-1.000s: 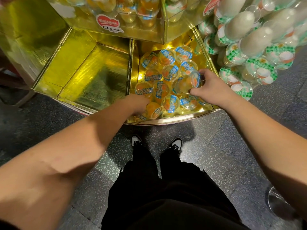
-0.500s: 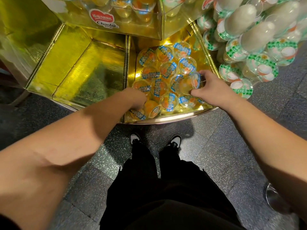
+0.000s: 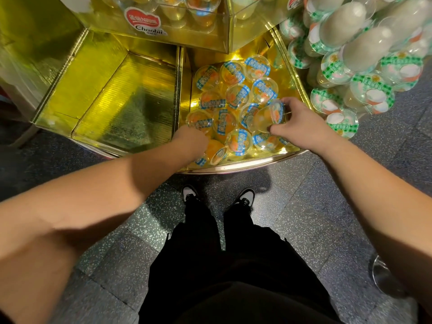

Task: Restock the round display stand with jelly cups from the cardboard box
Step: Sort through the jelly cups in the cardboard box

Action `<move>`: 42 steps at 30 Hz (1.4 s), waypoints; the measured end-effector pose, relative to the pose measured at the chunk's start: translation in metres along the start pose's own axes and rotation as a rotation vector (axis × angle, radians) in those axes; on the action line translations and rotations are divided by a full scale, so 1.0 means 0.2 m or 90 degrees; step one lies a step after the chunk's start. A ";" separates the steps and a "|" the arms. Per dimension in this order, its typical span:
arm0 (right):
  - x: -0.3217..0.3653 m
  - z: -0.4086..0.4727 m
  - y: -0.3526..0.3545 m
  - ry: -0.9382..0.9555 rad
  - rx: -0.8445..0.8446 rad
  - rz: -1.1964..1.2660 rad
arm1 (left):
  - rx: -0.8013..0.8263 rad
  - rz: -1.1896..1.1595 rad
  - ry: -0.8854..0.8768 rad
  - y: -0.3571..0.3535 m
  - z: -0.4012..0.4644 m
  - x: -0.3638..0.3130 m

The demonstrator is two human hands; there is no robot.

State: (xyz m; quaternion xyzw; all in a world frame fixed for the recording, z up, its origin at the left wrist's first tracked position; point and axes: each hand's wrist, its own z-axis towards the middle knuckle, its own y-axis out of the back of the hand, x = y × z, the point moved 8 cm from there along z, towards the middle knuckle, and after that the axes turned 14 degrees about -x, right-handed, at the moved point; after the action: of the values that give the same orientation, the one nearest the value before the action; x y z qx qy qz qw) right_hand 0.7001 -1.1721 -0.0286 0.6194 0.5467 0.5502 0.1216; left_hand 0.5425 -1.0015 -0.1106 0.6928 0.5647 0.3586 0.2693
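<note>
The round gold display stand [image 3: 236, 168] has wedge compartments. The middle one holds several clear jelly cups [image 3: 232, 71] with orange fruit and blue-white lids. My right hand [image 3: 301, 123] grips one such cup [image 3: 265, 118], tilted on its side above the pile. My left hand [image 3: 190, 139] reaches down into the front left of the same compartment among the cups; its fingers are hidden under the hand. No cardboard box is in view.
The gold compartment [image 3: 112, 101] to the left holds nothing. To the right is a pile of white jelly cups with green-checked lids [image 3: 364, 90]. An upper tier with a red label [image 3: 142, 19] overhangs. My shoes [image 3: 245, 197] stand on speckled floor below the stand.
My right hand has kept hold of the tilted cup and shifted it slightly. My left hand stays low among the front cups. The camera view has drifted a little.
</note>
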 end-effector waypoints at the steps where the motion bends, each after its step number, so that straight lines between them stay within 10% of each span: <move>1: 0.00 0.00 0.00 0.001 0.000 -0.001 | -0.040 0.019 0.000 0.01 -0.01 -0.01; 42: 0.13 -0.10 -0.35 0.210 0.175 -0.286 | -0.290 -0.650 0.435 -0.08 -0.06 0.04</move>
State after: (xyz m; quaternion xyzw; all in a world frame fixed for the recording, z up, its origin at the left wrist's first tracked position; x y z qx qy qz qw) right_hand 0.6407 -1.1342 -0.0599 0.3958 0.7519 0.5233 0.0649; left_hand 0.5243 -0.9908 -0.1151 0.1105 0.7860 0.4965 0.3513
